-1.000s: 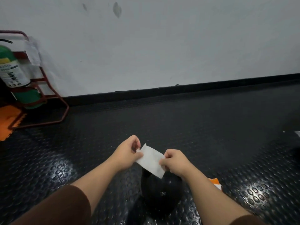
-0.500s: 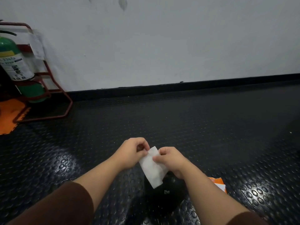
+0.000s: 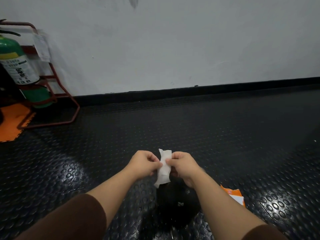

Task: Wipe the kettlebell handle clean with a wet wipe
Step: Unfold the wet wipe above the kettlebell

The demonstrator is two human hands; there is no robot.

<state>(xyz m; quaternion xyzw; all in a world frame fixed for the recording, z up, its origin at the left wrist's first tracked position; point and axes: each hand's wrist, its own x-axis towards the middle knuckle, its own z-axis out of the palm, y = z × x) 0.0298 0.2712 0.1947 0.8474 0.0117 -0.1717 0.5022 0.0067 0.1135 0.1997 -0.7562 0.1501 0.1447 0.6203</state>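
Both of your hands are pinching the wet wipe [image 3: 163,168] just above the kettlebell [image 3: 178,203] — your left hand [image 3: 144,164] is gripping its left edge between thumb and curled fingers, and your right hand [image 3: 183,166] is doing the same on the right edge. The wipe is hanging as a narrow, folded white strip, limp and slightly crumpled, with its lower end drooping toward the ball of the bell. It is looking thin, soft and damp, so I am judging it nearly weightless and quick to bunch or tear. You are better off opening it flat and wrapping it round the handle than dragging a pinched corner.

The kettlebell is sitting on the floor [image 3: 173,127] directly under your wrists. Its body is showing round and matte black, with small pale lettering on the near face. The handle is lying behind your hands and the wipe, so I am not making it out. I am taking the bell to be heavy and rigid — unlikely to be shifting under a wiping stroke.

The floor is showing black rubber with raised round studs, glossy where light is striking it. An orange and white packet [image 3: 233,196] is lying just beside the bell on your right.
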